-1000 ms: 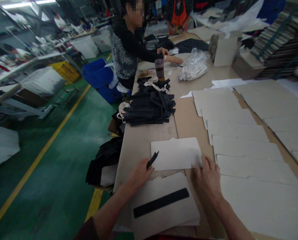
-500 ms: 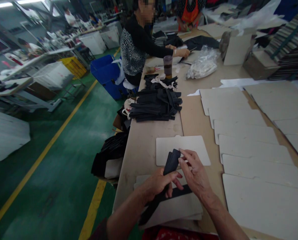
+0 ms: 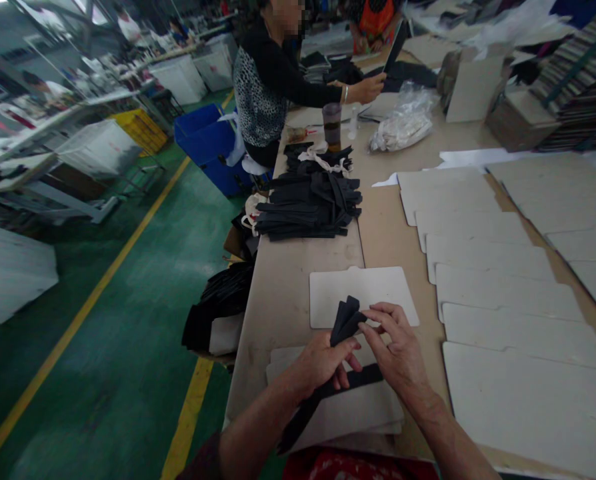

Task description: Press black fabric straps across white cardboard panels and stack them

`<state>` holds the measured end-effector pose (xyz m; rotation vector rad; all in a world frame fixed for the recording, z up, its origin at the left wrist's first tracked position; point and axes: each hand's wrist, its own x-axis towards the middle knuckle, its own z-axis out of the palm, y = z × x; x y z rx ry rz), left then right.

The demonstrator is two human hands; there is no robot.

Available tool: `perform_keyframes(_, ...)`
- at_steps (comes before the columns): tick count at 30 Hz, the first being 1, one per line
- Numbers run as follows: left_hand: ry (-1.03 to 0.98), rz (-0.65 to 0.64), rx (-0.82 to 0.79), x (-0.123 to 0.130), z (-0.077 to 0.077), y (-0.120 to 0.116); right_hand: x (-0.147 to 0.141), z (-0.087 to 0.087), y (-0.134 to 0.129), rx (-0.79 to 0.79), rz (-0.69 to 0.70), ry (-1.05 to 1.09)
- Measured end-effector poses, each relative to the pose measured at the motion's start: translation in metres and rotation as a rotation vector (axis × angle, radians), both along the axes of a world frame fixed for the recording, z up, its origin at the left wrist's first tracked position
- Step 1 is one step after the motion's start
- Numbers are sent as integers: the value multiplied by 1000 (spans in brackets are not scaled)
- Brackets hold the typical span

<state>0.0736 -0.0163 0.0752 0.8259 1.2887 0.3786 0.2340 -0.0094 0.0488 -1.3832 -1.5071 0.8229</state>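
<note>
A small bundle of black strips (image 3: 345, 321) is gripped in my left hand (image 3: 323, 363), its upper ends fanned apart. My right hand (image 3: 395, 340) pinches the end of one strip between thumb and fingertips, drawing it to the right of the others. Beneath both hands lies a stack of pale boards (image 3: 363, 413), crossed by a black strip (image 3: 365, 378). Just beyond my hands, a single pale board (image 3: 365, 287) with rounded corners rests flat on the table.
Overlapping pale boards (image 3: 508, 320) cover the table's right side. Farther off lie a heap of black strips (image 3: 308, 203), a cup of dark liquid (image 3: 332, 127) and a clear plastic bag (image 3: 403, 123). A co-worker (image 3: 273, 80) sits at the far left edge, holding a dark piece.
My right hand has pulled one strip's end away from the bundle, so the ends now spread. The co-worker has raised a dark piece off the table. The view has shifted slightly.
</note>
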Motion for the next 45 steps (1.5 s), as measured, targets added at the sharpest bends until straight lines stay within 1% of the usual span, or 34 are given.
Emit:
perform_keyframes(2, 49, 52, -12, 0, -2, 2, -1, 3, -3, 19, -31, -4)
perform_keyframes(3, 62, 67, -14, 0, -3, 3, -1, 5, -4, -2, -15, 11)
perform_keyframes(4, 65, 73, -13, -2, -3, 4, -1, 5, -5, -46, 11, 42)
perform_keyframes(6, 41, 51, -17, -8, -5, 5, 1, 3, -7, -184, 47, 128)
perform_keyframes(7, 24, 27, -25, -14, -7, 5, 4, 0, -6, -256, 25, 169)
perform_keyframes(8, 16, 0, -34, -22, -8, 5, 9, -4, -5, -315, -25, 207)
perform_keyframes(10, 31, -61, -52, -40, -10, 5, 22, -13, -1, -410, -132, 267)
perform_keyframes(11, 52, -85, -60, -50, -11, 6, 29, -17, 2, -459, -156, 282)
perform_keyframes(12, 78, -100, -64, -60, -12, 6, 37, -21, 4, -510, -152, 281)
perform_keyframes(15, 138, -110, -56, -82, -12, 11, 54, -30, 9, -635, -74, 213)
perform_keyframes(17, 171, -101, -38, -90, -13, 17, 61, -34, 11, -666, -97, 163)
perform_keyframes(20, 220, -78, 3, -96, -17, 29, 67, -41, 15, -651, -178, 144)
perform_keyframes(22, 270, -44, 46, -97, -22, 40, 70, -47, 22, -617, -193, 137)
perform_keyframes(24, 323, -5, 95, -94, -29, 51, 74, -54, 33, -585, -207, 83)
perform_keyframes(26, 366, 29, 138, -89, -38, 63, 78, -62, 47, -570, -236, 6)
perform_keyframes(29, 426, 86, 184, -81, -56, 76, 82, -73, 68, -539, -304, -67)
perform_keyframes(32, 458, 128, 198, -77, -76, 83, 82, -81, 81, -500, -338, -120)
perform_keyframes(35, 464, 130, 189, -79, -90, 83, 82, -87, 85, -492, -338, -151)
perform_keyframes(37, 471, 125, 181, -81, -94, 83, 82, -91, 86, -494, -338, -170)
perform_keyframes(40, 487, 120, 170, -82, -96, 83, 83, -96, 86, -496, -342, -193)
perform_keyframes(45, 536, 134, 181, -80, -98, 82, 83, -95, 86, -488, -350, -250)
